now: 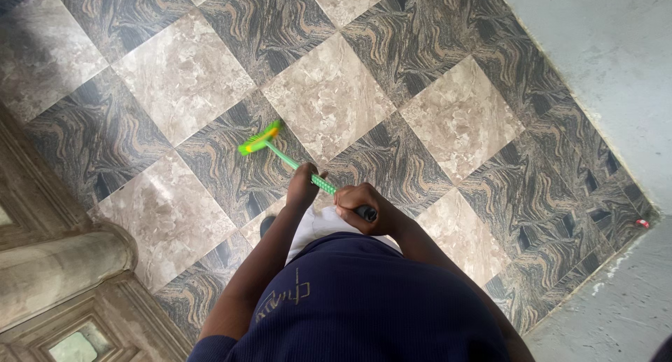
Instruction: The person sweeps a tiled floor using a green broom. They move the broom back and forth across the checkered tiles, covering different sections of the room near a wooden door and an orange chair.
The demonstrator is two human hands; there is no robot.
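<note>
A green broom (260,139) with a green and yellow head rests its bristles on the tiled floor (329,96) ahead of me. Its green handle runs back toward my body. My left hand (302,187) grips the handle lower down, closer to the head. My right hand (362,209) is closed around the dark end grip of the handle, just above my navy shirt. Both arms reach forward from my chest.
The floor has light beige and dark veined marble tiles laid diagonally. A grey plastered wall (602,47) runs along the right. A stone column base (56,264) stands at the lower left. A small red object (642,223) lies by the wall's corner.
</note>
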